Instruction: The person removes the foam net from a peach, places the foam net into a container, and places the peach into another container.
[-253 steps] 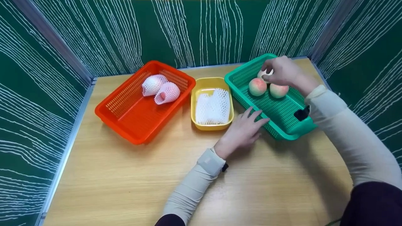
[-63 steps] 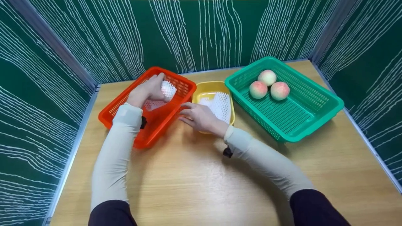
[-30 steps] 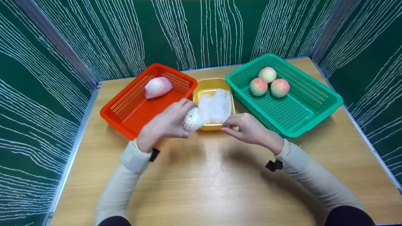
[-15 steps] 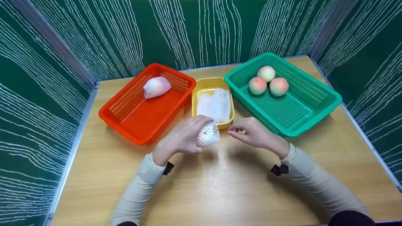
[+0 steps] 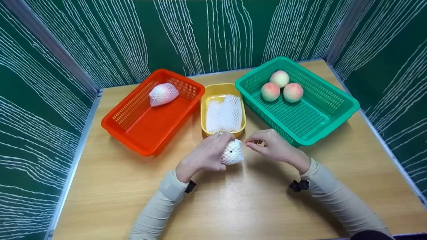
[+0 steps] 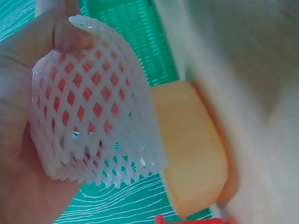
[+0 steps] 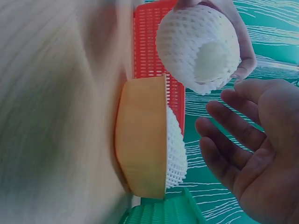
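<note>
Peach (image 6: 96,78) shows pink through white netting (image 5: 234,154), gripped by left hand (image 5: 207,152), right hand (image 5: 277,146) loosely spread.

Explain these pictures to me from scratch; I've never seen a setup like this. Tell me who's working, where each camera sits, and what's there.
There is no machine here: a person works with two bare hands. The wide picture comes from a camera on the head, looking down. The two close ones come from cameras on the left and right wrists, each facing its own hand.

On the wooden table stand a red basket with one netted peach, a yellow tub of white foam nets, and a green basket with three bare peaches.

The left hand grips a peach in a foam net. The right hand is close beside it, fingers loosely bent, holding nothing.
</note>
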`<state>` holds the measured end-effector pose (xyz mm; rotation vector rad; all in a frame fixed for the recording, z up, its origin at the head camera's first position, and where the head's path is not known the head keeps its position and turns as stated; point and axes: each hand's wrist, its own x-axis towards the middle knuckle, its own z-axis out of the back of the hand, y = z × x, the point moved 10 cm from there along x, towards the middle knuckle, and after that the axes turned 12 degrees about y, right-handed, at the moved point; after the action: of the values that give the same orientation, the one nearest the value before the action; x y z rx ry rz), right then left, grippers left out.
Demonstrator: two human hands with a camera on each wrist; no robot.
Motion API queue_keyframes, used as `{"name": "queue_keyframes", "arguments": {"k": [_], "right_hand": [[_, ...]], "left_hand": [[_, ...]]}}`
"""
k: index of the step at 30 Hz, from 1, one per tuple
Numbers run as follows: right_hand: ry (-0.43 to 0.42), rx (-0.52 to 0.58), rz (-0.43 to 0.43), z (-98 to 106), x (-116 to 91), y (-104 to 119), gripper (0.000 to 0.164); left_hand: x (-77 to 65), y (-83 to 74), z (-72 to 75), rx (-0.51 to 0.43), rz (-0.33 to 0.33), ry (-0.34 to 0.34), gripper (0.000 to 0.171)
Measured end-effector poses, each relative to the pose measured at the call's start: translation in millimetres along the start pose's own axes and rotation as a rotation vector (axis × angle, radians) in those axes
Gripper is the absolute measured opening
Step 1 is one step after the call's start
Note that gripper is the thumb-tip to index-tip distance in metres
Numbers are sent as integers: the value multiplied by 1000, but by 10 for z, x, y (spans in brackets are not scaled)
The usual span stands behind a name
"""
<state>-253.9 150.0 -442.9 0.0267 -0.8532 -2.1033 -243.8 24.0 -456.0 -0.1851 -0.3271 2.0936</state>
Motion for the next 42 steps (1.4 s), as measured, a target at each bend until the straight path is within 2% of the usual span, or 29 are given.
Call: {"name": "queue_keyframes", "arguments": {"k": [4, 9, 13, 22, 32, 36, 42], "right_hand": [[18, 2, -22, -39, -17, -41, 12], [28, 24, -35, -112, -35, -81, 10], [51, 45, -40, -201, -43, -103, 9], [55, 60, -49, -230, -46, -150, 9], [117, 90, -101, -412, -105, -248, 11], [108, 84, -83, -435, -116, -260, 10], [73, 60, -58, -389, -93, -255, 7]], "left_hand": [[45, 23, -104, 17, 2, 5, 87], [70, 33, -172, 55, -13, -22, 85], [70, 49, -244, 44, -13, -14, 85], [112, 120, -310, 57, 54, 19, 88], [93, 181, -505, 62, 103, 57, 90], [94, 201, -523, 53, 116, 70, 93], [111, 232, -474, 33, 109, 69, 92]]}}
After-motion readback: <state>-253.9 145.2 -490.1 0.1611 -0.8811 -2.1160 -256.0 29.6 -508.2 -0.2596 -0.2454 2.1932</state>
